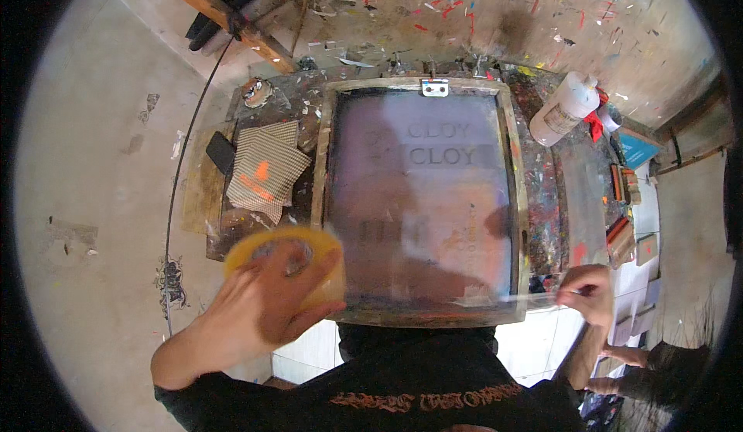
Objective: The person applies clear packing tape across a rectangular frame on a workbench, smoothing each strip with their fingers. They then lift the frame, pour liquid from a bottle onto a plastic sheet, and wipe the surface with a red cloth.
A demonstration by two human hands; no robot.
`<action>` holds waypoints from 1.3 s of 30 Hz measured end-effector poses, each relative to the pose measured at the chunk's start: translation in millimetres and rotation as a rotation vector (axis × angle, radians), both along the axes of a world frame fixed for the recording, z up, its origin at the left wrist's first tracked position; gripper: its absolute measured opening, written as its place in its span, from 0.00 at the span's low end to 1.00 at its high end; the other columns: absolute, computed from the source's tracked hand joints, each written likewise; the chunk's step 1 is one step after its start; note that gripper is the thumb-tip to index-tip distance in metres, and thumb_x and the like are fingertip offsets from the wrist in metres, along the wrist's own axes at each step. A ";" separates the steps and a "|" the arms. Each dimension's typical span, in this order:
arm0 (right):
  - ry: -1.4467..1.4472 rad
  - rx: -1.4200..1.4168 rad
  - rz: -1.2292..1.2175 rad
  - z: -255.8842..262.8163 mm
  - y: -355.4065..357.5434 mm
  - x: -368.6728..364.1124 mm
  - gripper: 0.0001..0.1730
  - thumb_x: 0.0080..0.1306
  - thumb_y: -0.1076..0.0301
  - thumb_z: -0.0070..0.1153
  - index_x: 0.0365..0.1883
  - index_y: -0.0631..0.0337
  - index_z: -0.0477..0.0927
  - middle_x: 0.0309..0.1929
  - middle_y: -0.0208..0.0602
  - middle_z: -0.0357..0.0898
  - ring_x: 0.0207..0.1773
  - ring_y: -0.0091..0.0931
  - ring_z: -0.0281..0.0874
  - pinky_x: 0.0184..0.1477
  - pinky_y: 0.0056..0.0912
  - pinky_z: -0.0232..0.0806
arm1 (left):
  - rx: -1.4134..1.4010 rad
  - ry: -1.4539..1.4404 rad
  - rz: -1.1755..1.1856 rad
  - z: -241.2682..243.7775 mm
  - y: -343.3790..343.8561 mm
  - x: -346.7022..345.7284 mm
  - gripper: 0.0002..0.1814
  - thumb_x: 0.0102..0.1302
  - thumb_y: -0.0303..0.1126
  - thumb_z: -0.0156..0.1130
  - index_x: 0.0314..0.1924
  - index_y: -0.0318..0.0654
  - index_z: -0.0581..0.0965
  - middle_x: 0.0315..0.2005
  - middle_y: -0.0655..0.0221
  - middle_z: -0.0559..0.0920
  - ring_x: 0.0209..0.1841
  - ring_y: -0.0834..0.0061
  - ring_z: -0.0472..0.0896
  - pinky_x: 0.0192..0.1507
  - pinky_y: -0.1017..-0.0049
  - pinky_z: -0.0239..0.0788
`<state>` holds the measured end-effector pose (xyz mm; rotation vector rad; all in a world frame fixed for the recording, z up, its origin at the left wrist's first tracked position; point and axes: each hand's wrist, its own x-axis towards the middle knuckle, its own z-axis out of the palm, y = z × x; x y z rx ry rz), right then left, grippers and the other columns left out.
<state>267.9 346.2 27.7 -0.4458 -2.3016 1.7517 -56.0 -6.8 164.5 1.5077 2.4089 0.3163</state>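
In front of me lies a wooden-framed printing screen [421, 200], its mesh bearing dark lettering. A metal hinge clamp [435, 87] sits on its far rail. My left hand [284, 292] is shut on a wide roll of yellowish packing tape [249, 252], at the screen's near left corner. Pinched in the fingers of my right hand [585, 294], off the near right corner, is the end of a clear tape strip [531, 299]. That strip stretches left over the near part of the frame. Glare and blur hide whether it reaches the roll or touches the mesh.
Patterned cloth pieces [267, 168] and a dark phone-like object [220, 152] lie left of the screen. A translucent plastic bottle [563, 110] stands at the far right. Wooden-handled squeegees [621, 240] line the right side. Another person's arms [630, 355] show at lower right.
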 end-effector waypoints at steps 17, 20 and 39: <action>0.454 0.423 -0.127 4.4 7.1 -29.4 0.09 0.64 0.70 0.68 0.26 0.63 0.82 0.25 0.30 0.80 0.26 0.20 0.77 0.27 0.22 0.71 | 0.545 0.568 0.023 33.8 -125.4 86.3 0.24 0.52 0.46 0.80 0.48 0.45 0.87 0.33 0.65 0.87 0.29 0.71 0.82 0.31 0.69 0.72; 0.200 0.224 -0.148 -14.7 4.3 -25.5 0.05 0.59 0.82 0.67 0.31 0.61 0.87 0.31 0.34 0.85 0.27 0.22 0.78 0.29 0.23 0.74 | 0.561 0.520 0.069 27.9 -113.9 82.2 0.25 0.49 0.44 0.82 0.48 0.45 0.87 0.34 0.68 0.88 0.28 0.73 0.81 0.30 0.71 0.71; 0.095 0.842 0.234 142.0 -47.1 -162.3 0.11 0.54 0.79 0.69 0.37 0.62 0.88 0.34 0.40 0.84 0.37 0.36 0.84 0.39 0.36 0.74 | 0.433 0.677 0.699 -276.4 -102.3 -57.8 0.32 0.66 0.43 0.70 0.68 0.43 0.76 0.59 0.51 0.77 0.56 0.48 0.78 0.56 0.57 0.73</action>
